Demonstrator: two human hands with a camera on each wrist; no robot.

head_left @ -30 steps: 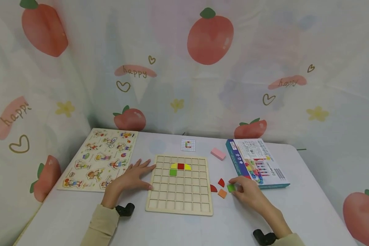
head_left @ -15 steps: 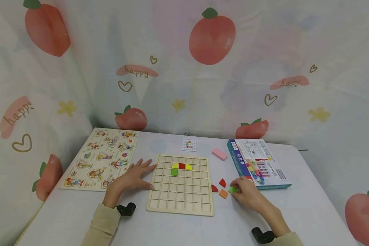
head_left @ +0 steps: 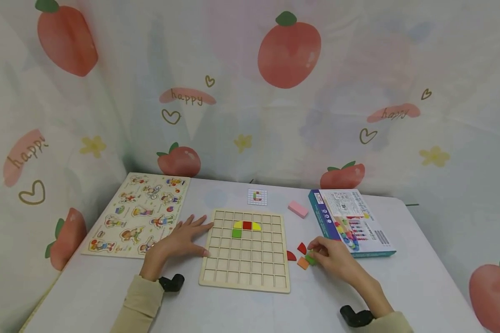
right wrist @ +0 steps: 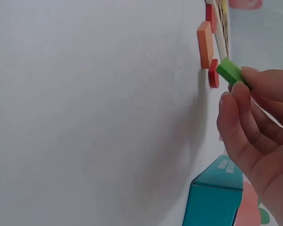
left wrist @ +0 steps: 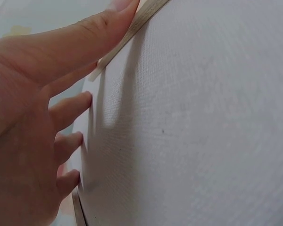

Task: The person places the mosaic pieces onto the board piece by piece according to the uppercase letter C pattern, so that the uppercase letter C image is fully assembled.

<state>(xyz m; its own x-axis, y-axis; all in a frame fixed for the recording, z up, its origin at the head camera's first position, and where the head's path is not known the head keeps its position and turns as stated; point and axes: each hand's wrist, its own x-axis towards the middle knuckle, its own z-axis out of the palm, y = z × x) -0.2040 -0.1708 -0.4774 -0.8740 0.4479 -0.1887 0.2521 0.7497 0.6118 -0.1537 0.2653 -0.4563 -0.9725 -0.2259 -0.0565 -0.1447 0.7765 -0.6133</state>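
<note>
Nearest, the white-covered counter [head_left: 250, 314] stretched broadly between two beige sleeves [head_left: 136, 300], giving ample room on the near side. Its right edge slanted away well beyond the right arm. The left hand [head_left: 179, 240] lay with fingers spread, its thumb against the left edge of a pale wooden grid board [head_left: 244, 268]. The right hand [head_left: 335, 256] had its grip pinched on a tilted green square tile [right wrist: 230, 71], right of the board, close to an orange square tile [head_left: 303, 263] and two red quarter-circle tiles [head_left: 302, 248]; the left red one lay just beside the board's edge. Just beyond that hand, a teal-edged cardboard box [head_left: 350, 222] narrowed the room. Farther, a pink rectangular block [head_left: 297, 209] and a small gridded pattern card [head_left: 257, 197] lay toward the back edge. Behind hung a pale peach-printed curtain [head_left: 233, 115].
</note>
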